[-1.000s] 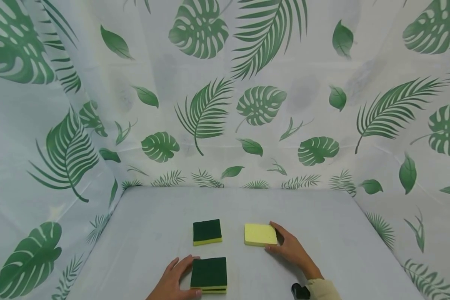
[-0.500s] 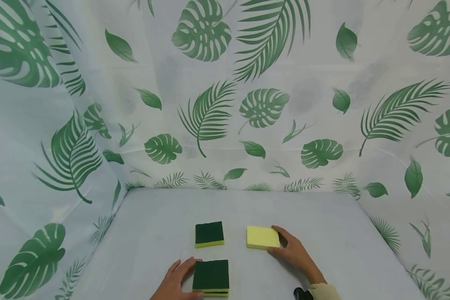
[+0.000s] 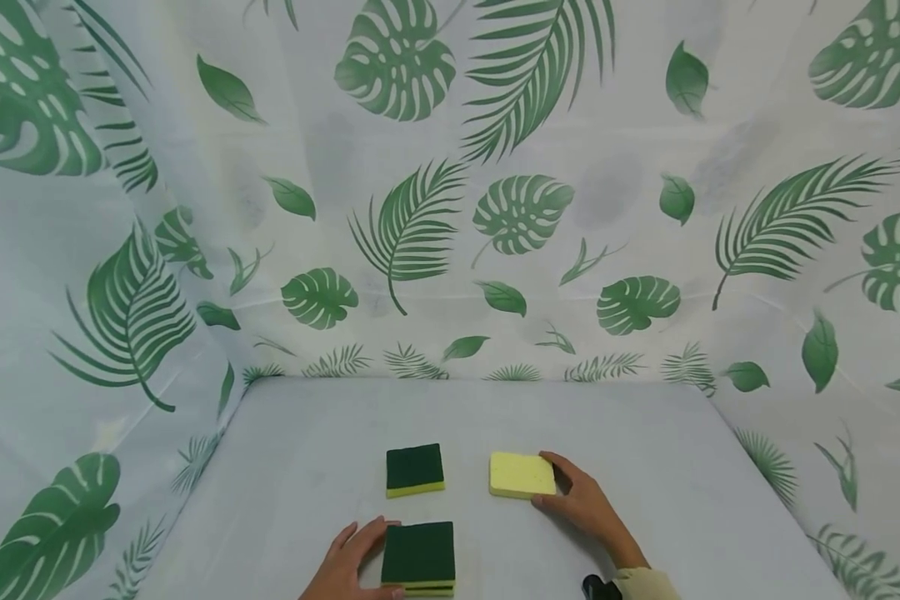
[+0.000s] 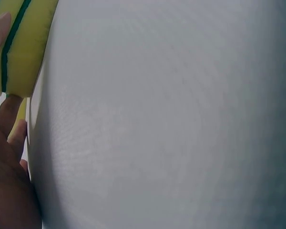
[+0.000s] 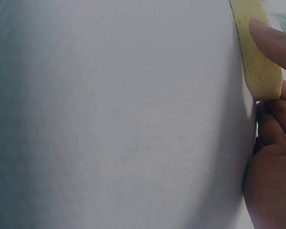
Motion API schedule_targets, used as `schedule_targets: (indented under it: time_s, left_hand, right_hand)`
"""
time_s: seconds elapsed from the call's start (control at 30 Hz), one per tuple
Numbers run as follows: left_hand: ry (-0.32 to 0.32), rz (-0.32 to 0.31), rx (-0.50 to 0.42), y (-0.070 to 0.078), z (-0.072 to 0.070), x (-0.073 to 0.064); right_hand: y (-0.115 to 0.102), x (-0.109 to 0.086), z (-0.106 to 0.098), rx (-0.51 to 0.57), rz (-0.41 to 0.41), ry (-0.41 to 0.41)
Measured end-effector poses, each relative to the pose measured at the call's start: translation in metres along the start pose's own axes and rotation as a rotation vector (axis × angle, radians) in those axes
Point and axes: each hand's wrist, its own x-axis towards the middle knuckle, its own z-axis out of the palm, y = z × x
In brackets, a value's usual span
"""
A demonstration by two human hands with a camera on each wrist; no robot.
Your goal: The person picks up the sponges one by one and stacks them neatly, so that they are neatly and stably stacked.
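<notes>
Two sponges lie stacked at the front of the table, the upper sponge (image 3: 418,553) with its dark green scouring side up. My left hand (image 3: 348,565) grips this stack from its left side, thumb along the near edge and fingers at the far one. In the left wrist view the yellow layers of the stack (image 4: 26,52) show a green band between them, with the thumb against them. Farther right, a sponge (image 3: 522,474) lies yellow side up; my right hand (image 3: 581,498) holds it by its right end. The right wrist view shows the thumb pressed on the yellow edge (image 5: 257,71).
Another sponge (image 3: 415,469), green side up with a yellow edge, lies behind the stack and left of the yellow one. The white table (image 3: 307,442) meets leaf-printed curtains (image 3: 435,325) at the back and sides. A black strap (image 3: 602,587) is on the right wrist.
Both hands keep their holds and the sponges stay in place. Only the head view shifts slightly.
</notes>
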Motion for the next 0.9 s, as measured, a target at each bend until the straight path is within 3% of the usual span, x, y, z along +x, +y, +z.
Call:
schedule_targets:
  time_s: [0.37,0.7,0.9]
  left_hand:
    - [0.004,0.042,-0.018,-0.0006,0.0001,-0.0006]
    - [-0.018,-0.034,-0.02,0.002,-0.0021,-0.0011]
    - [-0.026,-0.027,-0.025,0.002,-0.0019,-0.0015]
  right_hand:
    - [-0.0052,-0.0021,0.0019,-0.006,-0.003,0.009]
    - [-0.0033,-0.0012,0.001,0.005,0.002,0.004]
    - [-0.0024,-0.0013,0.0004,-0.002,0.007,0.011]
